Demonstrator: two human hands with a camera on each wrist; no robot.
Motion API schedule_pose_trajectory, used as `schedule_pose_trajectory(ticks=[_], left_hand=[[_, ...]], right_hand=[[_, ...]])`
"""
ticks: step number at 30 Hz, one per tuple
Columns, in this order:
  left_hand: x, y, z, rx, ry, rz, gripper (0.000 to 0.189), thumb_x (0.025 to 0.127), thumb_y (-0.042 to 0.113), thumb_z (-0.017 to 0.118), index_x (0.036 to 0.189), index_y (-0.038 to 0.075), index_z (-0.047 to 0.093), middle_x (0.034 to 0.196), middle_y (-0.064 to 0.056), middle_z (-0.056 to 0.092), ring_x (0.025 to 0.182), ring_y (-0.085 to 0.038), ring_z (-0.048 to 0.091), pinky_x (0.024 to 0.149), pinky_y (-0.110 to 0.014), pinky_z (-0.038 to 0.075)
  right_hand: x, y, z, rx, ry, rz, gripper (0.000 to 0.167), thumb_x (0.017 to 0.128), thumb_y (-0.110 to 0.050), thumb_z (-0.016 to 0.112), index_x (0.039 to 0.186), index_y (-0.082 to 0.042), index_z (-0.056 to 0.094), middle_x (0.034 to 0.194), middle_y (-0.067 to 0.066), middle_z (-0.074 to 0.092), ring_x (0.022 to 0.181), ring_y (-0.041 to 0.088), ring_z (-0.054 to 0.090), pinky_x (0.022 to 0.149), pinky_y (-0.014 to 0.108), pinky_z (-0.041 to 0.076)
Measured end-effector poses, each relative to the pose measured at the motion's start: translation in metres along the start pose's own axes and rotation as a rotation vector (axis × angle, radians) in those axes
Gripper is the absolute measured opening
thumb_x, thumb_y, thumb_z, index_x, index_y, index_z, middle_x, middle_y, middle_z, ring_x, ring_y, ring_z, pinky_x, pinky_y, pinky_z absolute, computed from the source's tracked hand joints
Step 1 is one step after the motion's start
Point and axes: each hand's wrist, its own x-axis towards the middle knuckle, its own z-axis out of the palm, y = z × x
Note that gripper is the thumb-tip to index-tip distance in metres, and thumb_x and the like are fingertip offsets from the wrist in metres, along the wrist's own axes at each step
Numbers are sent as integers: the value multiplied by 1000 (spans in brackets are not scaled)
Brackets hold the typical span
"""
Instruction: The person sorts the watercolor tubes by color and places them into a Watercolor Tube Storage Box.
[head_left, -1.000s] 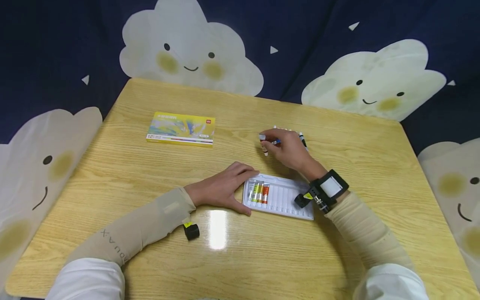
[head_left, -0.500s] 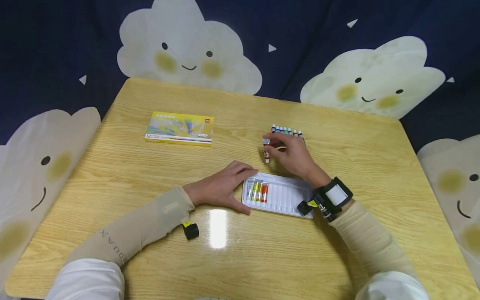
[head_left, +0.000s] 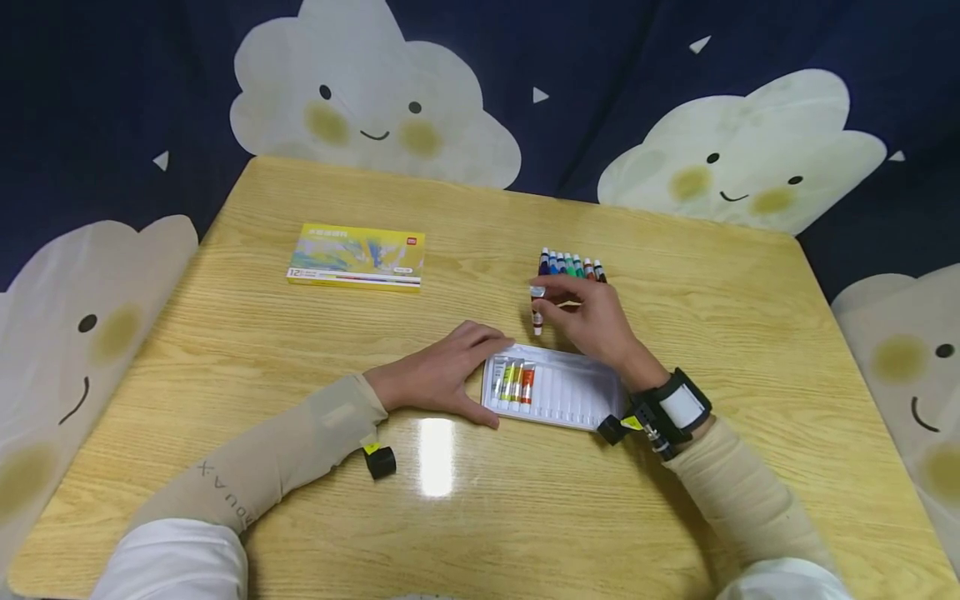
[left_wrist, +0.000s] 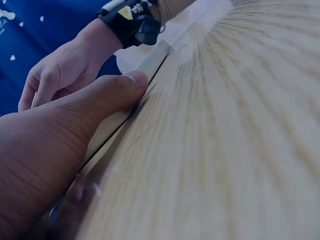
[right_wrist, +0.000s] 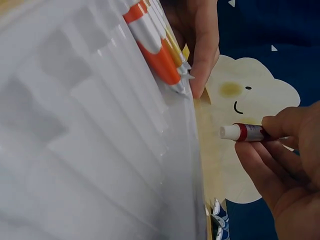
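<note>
A white ribbed plastic tray [head_left: 573,392] lies on the table, with several small paint tubes [head_left: 514,383] in its left slots, from whitish through yellow to orange-red. My left hand [head_left: 442,375] grips the tray's left end, thumb at the near edge and fingers at the far corner. Past the tray's far edge, my right hand [head_left: 596,325] pinches a small paint tube [right_wrist: 250,132] with a red band and white cap. Its cap points toward the tray in the head view. Fingers cover part of that tube.
Behind my right hand, several more paint tubes [head_left: 570,264] lie in a row, blue, green, red and dark. A yellow paint box [head_left: 356,258] lies at the back left. A cloud-patterned curtain [head_left: 562,100] hangs past the wooden table [head_left: 465,533].
My right hand has drawn the red-banded tube away from the row, toward the tray, and the tube has turned more upright in view. My left hand stays at the tray.
</note>
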Motion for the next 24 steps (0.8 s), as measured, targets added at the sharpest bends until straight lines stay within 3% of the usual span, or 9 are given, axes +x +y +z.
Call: schedule_pose_trajectory(ticks=[5,13,16,24], left_hand=[[-1,1,0,3,-5,-5,112,76,68,81,162,13,34,159,-6,40,145,-21,36,122,-41,39],[-1,1,0,-8,-13,-22,112,77,68,81,163,15,33,159,-4,39,145,-20,36,122,-41,39],[-1,0,-1,-7,-14,-21,112,76,68,81,163,15,33,159,-4,39,146,-20,36,122,-41,39],[0,0,0,-1,-12,-20,113,76,69,81,163,15,33,160,-4,39,146,-21,36,122,-41,39]], right_hand=[[-6,-3,-1,-7,32,39,31,94,-10,75,125,-5,74,103,15,78,96,29,76,86,40,63],[-21,-2,-2,4,60,152,30,95,-13,75,124,-5,74,99,16,78,92,30,76,70,12,54],[-26,-4,-1,31,69,181,29,93,-13,77,121,-4,75,98,17,77,91,31,76,65,13,53],[-41,-7,3,16,57,245,27,92,-16,79,118,-7,76,97,15,78,89,26,76,68,14,53]])
